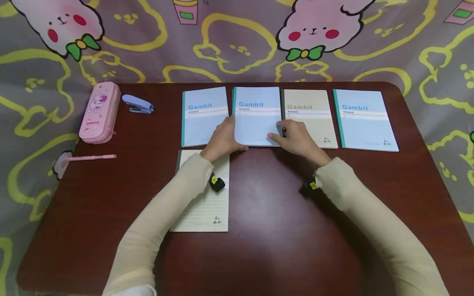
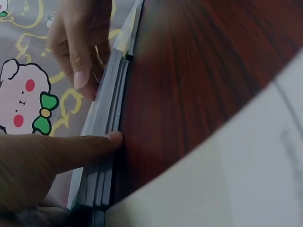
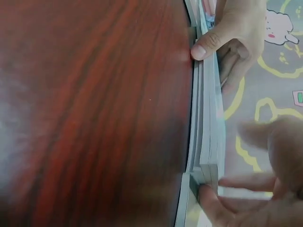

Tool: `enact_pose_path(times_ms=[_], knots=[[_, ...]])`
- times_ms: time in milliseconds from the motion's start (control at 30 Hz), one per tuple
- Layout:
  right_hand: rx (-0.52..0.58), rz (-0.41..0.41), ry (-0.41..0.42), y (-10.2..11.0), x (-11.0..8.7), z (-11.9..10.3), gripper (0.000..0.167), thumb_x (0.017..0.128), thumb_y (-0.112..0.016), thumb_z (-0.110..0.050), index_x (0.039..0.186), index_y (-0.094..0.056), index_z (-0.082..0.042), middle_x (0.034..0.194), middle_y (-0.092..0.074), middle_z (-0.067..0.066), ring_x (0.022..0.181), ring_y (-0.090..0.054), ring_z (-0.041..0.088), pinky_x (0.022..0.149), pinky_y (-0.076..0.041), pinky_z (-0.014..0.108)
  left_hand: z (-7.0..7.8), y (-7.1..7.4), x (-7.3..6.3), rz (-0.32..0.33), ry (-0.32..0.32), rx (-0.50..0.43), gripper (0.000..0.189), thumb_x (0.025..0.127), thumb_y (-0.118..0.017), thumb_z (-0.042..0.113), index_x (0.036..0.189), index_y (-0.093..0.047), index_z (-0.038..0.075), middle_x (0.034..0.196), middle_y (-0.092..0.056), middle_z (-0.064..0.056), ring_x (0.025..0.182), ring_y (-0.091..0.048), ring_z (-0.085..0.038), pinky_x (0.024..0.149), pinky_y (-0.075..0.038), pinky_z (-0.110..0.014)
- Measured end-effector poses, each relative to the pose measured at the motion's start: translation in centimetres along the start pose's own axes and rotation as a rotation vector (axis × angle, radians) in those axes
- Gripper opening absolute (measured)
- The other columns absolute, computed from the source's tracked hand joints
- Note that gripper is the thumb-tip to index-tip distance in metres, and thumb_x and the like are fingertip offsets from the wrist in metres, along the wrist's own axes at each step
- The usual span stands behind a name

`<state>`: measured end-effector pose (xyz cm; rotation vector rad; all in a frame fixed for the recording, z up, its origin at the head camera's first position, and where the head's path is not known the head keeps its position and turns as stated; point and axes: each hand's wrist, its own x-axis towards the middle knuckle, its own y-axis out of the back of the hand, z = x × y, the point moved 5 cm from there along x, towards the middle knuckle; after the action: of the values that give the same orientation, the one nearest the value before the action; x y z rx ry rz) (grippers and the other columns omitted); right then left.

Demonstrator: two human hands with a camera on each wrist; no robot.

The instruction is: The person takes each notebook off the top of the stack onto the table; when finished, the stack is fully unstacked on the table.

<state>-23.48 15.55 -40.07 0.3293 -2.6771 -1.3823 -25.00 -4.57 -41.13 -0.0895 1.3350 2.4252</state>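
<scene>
A blue "Gambit" notebook [image 1: 256, 123] tops a small stack at the back middle of the table. My left hand [image 1: 223, 137] rests at the stack's lower left corner, thumb stretched along its front edge. In the left wrist view the left thumb [image 2: 102, 143] presses against the layered page edges [image 2: 106, 104]. At the stack's right side, my right hand [image 1: 298, 137] touches its edge and lower right corner. The right wrist view shows the right fingers [image 3: 218, 203] at that corner, partly blurred. Under the left forearm lies a cream notebook [image 1: 203, 213], partly covered.
Another blue notebook [image 1: 201, 127] lies left of the stack; a beige notebook [image 1: 309, 123] and a further blue notebook [image 1: 368, 127] lie right. A pink pencil case [image 1: 99, 113], a lilac stapler [image 1: 138, 103] and a pink pen [image 1: 92, 157] sit at the table's left.
</scene>
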Motion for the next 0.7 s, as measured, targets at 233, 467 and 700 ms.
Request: enact_pose_path(times_ms=[233,467,700], knots=[[-0.018,0.068,-0.183,0.3,2.2,-0.2,0.051,0.086,-0.074,-0.026,0.119,-0.056,0.008,0.107,-0.063,0.026,0.096,-0.058,0.036,0.083,-0.048,0.049,-0.1,0.1,-0.3,0.024,-0.019,-0.029,0.117,0.07,-0.088,0.034,0.153,-0.013,-0.003,0.159,-0.019,-0.02,0.149,-0.017,-0.033,0.12,-0.022,-0.044],[0.077,0.044,-0.282,1.8,2.7,1.2,0.044,0.086,-0.074,-0.018,0.121,-0.055,0.001,0.108,-0.059,0.023,0.097,-0.052,0.033,0.082,-0.045,0.045,0.0,0.0,-0.3,0.02,-0.055,-0.014,0.113,0.07,-0.087,0.034,0.152,-0.019,-0.001,0.159,-0.021,-0.02,0.149,-0.016,-0.032,0.12,-0.019,-0.043],[0.581,0.012,-0.355,2.6,2.5,3.5,0.031,0.091,-0.065,-0.006,0.121,-0.061,0.0,0.09,-0.042,0.003,0.065,-0.046,0.008,0.055,-0.047,0.019,0.0,0.6,-0.4,-0.02,-0.103,0.094,0.107,0.074,-0.084,0.038,0.15,-0.023,-0.005,0.159,-0.022,-0.02,0.15,-0.014,-0.03,0.122,-0.014,-0.042]])
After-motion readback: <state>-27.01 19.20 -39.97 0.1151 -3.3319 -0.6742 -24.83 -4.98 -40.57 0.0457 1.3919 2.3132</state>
